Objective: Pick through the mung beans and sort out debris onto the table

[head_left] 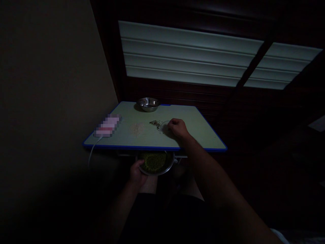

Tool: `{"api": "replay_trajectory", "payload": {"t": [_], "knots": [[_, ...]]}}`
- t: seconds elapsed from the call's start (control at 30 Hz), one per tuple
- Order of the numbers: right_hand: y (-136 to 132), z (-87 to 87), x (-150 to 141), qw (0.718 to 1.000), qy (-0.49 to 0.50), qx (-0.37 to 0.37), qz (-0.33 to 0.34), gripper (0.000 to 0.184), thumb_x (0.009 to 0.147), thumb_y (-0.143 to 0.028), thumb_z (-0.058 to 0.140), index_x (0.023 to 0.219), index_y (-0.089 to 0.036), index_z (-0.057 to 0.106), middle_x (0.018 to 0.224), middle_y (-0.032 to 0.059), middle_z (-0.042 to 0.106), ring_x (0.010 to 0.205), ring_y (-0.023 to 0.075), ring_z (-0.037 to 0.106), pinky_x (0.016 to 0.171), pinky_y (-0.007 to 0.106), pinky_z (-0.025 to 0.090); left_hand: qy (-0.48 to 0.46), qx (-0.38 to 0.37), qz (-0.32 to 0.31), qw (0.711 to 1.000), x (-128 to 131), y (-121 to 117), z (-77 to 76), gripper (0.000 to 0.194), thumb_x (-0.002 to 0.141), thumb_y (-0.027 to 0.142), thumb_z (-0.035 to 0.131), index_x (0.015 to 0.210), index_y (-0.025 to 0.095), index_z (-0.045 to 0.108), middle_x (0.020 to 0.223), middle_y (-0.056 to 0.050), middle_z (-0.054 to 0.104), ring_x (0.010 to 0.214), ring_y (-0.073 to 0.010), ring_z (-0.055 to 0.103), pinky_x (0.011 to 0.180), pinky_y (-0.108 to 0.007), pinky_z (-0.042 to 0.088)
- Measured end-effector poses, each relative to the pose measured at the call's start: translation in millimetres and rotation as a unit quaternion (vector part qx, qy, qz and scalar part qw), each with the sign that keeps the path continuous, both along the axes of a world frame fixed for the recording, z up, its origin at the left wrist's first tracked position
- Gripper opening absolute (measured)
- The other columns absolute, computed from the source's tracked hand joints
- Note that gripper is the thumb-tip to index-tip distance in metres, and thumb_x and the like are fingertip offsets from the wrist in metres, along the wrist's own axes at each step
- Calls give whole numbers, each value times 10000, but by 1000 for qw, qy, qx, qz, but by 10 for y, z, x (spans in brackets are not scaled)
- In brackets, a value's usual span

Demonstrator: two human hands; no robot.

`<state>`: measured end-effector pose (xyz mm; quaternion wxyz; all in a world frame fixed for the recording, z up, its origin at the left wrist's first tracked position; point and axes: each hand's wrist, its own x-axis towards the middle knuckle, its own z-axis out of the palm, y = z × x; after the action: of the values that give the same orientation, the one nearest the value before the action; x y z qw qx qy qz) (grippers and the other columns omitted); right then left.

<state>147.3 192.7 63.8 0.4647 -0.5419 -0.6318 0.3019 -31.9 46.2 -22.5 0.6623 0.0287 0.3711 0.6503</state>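
Observation:
My left hand [137, 173] grips the left rim of a metal bowl [166, 170], its thumb over the edge. Small green beans [153, 161], which look like mung beans, fill the bowl's bottom. The bowl is just below the table's front edge, over my legs. On the tabletop my right hand [178, 128] is closed at the right side of a clear, round-edged dish [164, 126]; the fingertips are partly hidden. Left of the dish lies a scatter of dark beans or bits [154, 123]. Farther left is a pale, thin spread of small grains [137, 128].
An empty-looking steel bowl [149, 105] stands at the table's back edge. A blurred-out pink phone-like object [108, 126] with a white cable [92, 150] lies on the left. The pale table [203, 135] has a blue rim. A wall [63, 67] rises on the left.

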Motion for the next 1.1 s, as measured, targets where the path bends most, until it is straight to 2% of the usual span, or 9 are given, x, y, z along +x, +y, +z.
{"api": "replay_trajectory", "payload": {"t": [0.13,0.3,0.4,0.57,0.7,0.9,1.1], "knots": [[-1,-1,6,1000,5,9,-11,100,565,-265,537,580,-178,582,555,-17,537,564,122,465,536,242,349,-1,7,0,1000,-3,3,-34,421,635,127,554,1022,123,719,772,-81,760,817,-285,727,898,-482,549],[-17,3,6,999,12,-25,15,152,579,-299,559,604,-160,617,552,-23,534,556,117,468,539,239,364,-5,4,-1,1000,-12,12,-57,486,635,121,548,1093,116,709,850,-97,772,861,-303,724,882,-495,554],[-30,15,14,998,7,-45,32,158,589,-304,580,604,-152,620,554,-17,537,536,107,456,524,238,358,-11,-3,-4,1000,-16,10,-48,492,633,111,548,1096,104,713,830,-107,771,868,-309,724,867,-491,560],[-65,42,36,992,-7,-93,81,185,582,-314,645,636,-137,647,546,-6,551,498,92,438,485,231,335,-10,5,-8,1000,-14,9,-43,443,634,114,558,1042,119,731,794,-95,768,875,-305,725,873,-475,560],[-119,83,26,989,-28,-99,110,180,577,-295,678,631,-127,649,539,-4,556,492,79,429,474,218,324,-7,0,-7,1000,-13,21,-54,371,630,120,565,958,110,740,773,-105,762,875,-310,723,862,-472,566],[-244,102,-44,978,-11,-143,153,159,589,-278,673,622,-146,590,508,-17,535,453,77,428,448,212,309,-2,-3,-10,1000,-22,31,-88,233,623,120,579,803,108,727,739,-112,750,737,-271,718,783,-430,585],[-408,144,-128,971,-75,-119,192,130,607,-277,615,617,-153,576,515,-43,502,480,67,403,470,206,302,3,8,-4,1000,-16,30,-107,225,611,119,584,788,130,722,709,-86,741,694,-247,708,769,-413,584]]}}
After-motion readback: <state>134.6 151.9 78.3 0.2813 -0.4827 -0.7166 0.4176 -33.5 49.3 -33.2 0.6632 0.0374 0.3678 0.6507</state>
